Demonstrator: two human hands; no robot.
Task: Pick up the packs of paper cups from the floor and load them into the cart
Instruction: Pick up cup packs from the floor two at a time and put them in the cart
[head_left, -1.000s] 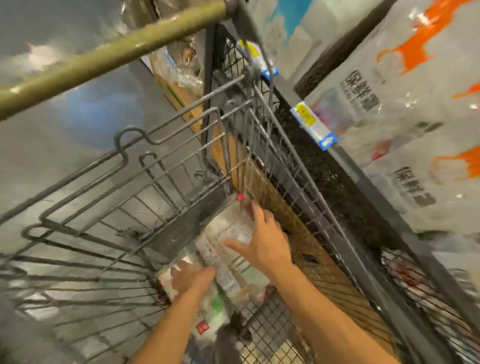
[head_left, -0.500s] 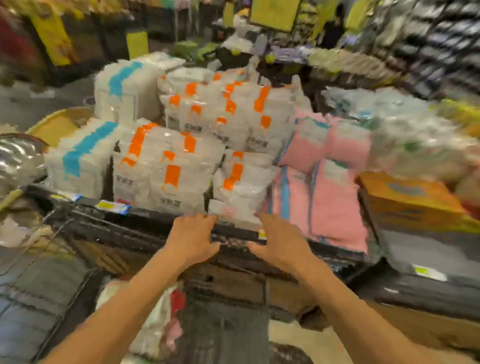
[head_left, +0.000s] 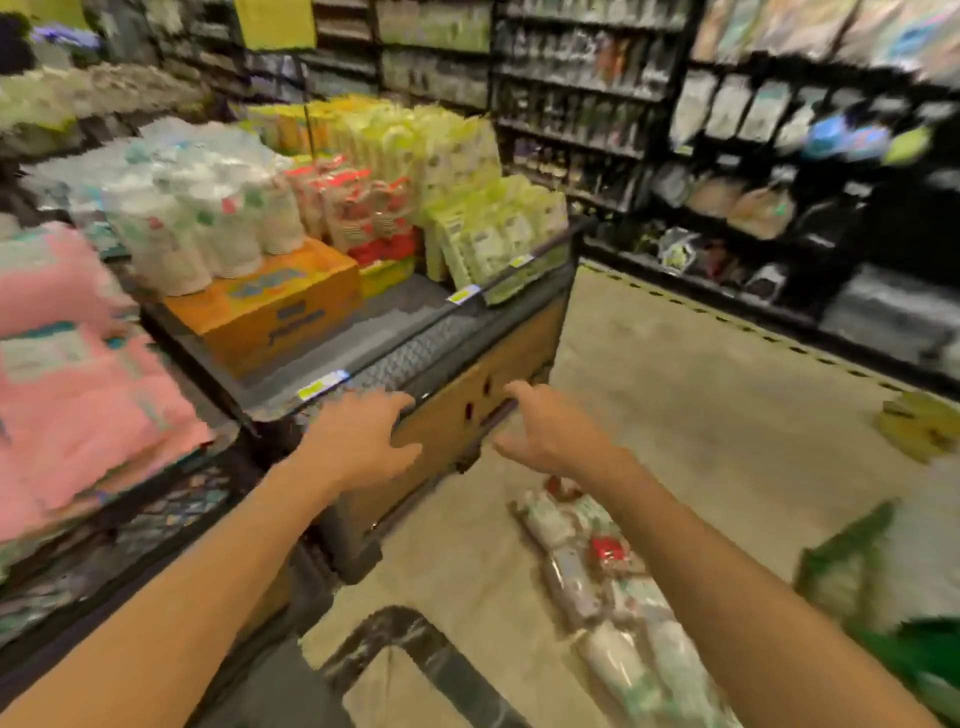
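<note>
Both arms are reaching forward, bare, nothing in either hand. Left hand (head_left: 358, 436) is hovering with fingers spread wide, palm down, in front of the low display stand (head_left: 467, 415) near its dark front edge; can't tell if it is touching it. Right hand (head_left: 550, 431) is sitting beside it, fingers loosely curled and apart, thumb out, empty too, over the beige floor (head_left: 701, 415). Packs of paper cups (head_left: 597, 561) are lying on the floor below and right of the right forearm, several clear-wrapped sleeves end to end and side by side, white with green and red print, running toward the bottom edge of the view. No hand is touching them. The stand is carrying an orange box (head_left: 270, 312), wrapped white cups (head_left: 208, 223), red packs (head_left: 363, 208) and yellow-green packs (head_left: 467, 208); pink packs (head_left: 67, 364) are stacked at far left. Dark shelving (head_left: 727, 156) is lining the far side of the aisle. A yellow item (head_left: 919, 426) is lying on the floor at right, a blurred green thing (head_left: 883, 597) is showing at lower right. A dark curved shape (head_left: 415, 639) is showing at bottom centre; too blurred to identify. Whole view is motion-smeared.
</note>
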